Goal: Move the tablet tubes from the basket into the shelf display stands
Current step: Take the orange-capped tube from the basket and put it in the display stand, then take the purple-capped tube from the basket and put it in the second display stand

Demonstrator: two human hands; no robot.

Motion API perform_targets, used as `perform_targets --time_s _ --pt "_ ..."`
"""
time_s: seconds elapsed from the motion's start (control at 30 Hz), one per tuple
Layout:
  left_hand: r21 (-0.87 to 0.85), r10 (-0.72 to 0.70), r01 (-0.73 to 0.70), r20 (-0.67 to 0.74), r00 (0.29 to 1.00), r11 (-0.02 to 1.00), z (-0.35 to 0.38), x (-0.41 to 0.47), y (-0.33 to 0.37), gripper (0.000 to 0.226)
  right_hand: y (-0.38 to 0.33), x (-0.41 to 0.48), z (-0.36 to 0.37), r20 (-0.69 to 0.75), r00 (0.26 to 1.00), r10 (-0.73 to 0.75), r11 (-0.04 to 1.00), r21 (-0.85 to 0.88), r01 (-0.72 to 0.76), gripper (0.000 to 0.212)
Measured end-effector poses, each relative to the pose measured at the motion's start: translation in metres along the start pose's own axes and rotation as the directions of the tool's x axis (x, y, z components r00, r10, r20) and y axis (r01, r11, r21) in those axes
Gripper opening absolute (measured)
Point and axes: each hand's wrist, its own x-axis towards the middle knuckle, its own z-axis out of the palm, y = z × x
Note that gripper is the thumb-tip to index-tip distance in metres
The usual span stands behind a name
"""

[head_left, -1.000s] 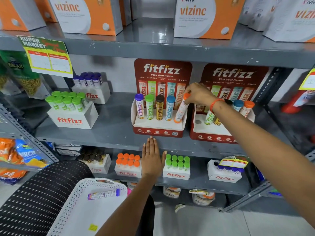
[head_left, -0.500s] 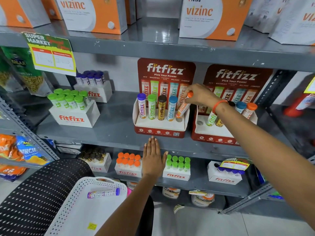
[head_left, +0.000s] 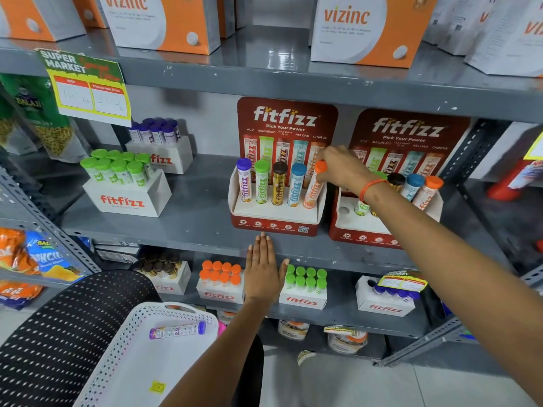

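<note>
Two red fitfizz display stands sit on the middle shelf. The left stand (head_left: 276, 226) holds purple, green, brown and blue capped tubes upright. My right hand (head_left: 342, 167) grips the cap of an orange-capped tube (head_left: 313, 189) standing tilted in that stand's rightmost slot. My left hand (head_left: 262, 273) lies flat, fingers together, against the shelf's front edge below the stand. The right stand (head_left: 364, 230) holds several tubes, partly hidden by my right forearm, with its leftmost hole bare. A white perforated basket (head_left: 132, 342) at the bottom left holds one purple-capped tube (head_left: 176, 331) lying on its side.
White fitfizz boxes of green (head_left: 126, 198) and purple-capped tubes stand left on the same shelf. More boxes fill the shelf below. Vizinc cartons (head_left: 367, 27) line the top shelf. A black perforated chair back (head_left: 64, 339) is beside the basket. Snack bags hang at far left.
My right hand has lowered the orange-capped tube into the left stand's rightmost slot, and it stands more upright than before. The left hand has stayed on the shelf edge.
</note>
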Motion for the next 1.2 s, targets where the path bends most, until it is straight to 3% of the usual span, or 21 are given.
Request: perform_targets --time_s 0.1,0.23,0.33,0.4,0.47,0.53,0.73,0.9,1.0,1.1,1.2 --pt "-0.008 -0.029 0.029 0.023 0.999 1.0 0.006 -0.01 -0.007 0.081 -0.012 0.001 0.016 0.087 0.996 -0.016 1.0 -0.023 0.018 0.019" --pt "0.008 -0.023 0.022 0.021 1.0 1.0 0.003 -0.011 -0.005 0.082 -0.008 0.005 0.027 0.101 0.995 0.008 1.0 -0.008 -0.007 0.01" --pt "0.015 0.005 -0.005 0.009 1.0 1.0 -0.002 -0.004 -0.002 0.082 -0.005 0.003 0.027 0.088 0.996 0.03 0.999 -0.026 -0.028 0.047" --pt "-0.011 0.029 -0.029 -0.014 0.999 1.0 -0.009 0.004 0.001 0.082 -0.009 -0.011 0.033 -0.136 0.99 0.023 0.999 0.026 -0.019 0.061" --pt "-0.065 0.038 -0.041 -0.046 0.998 0.997 -0.015 0.009 0.004 0.08 -0.023 -0.034 0.05 -0.477 0.879 0.017 0.984 0.162 0.069 0.05" --pt "-0.136 -0.022 0.011 -0.076 0.997 0.991 -0.017 0.005 -0.003 0.072 -0.05 -0.055 0.084 -0.562 0.827 -0.001 0.929 0.305 0.208 0.04" --pt "-0.198 -0.262 0.229 -0.157 0.952 0.953 0.004 -0.081 -0.081 0.062 -0.136 -0.099 0.212 -0.299 0.942 -0.154 0.763 0.57 0.305 0.027" --pt "-0.139 -0.557 0.545 -0.079 0.826 0.827 0.03 -0.189 -0.141 0.064 -0.193 -0.125 0.305 0.042 0.941 -0.335 0.73 0.644 0.231 0.028" --pt "-0.073 -0.688 0.684 -0.05 0.724 0.726 0.037 -0.244 -0.164 0.064 -0.223 -0.134 0.355 0.228 0.865 -0.448 0.785 0.564 0.257 0.031" --pt "-0.036 -0.792 0.791 -0.025 0.61 0.61 0.046 -0.291 -0.181 0.066 -0.245 -0.133 0.399 0.424 0.765 -0.485 0.863 0.372 0.341 0.044" --pt "0.002 -0.852 0.852 0.006 0.523 0.523 0.052 -0.324 -0.189 0.071 -0.25 -0.126 0.422 0.485 0.749 -0.452 0.888 0.162 0.431 0.041"
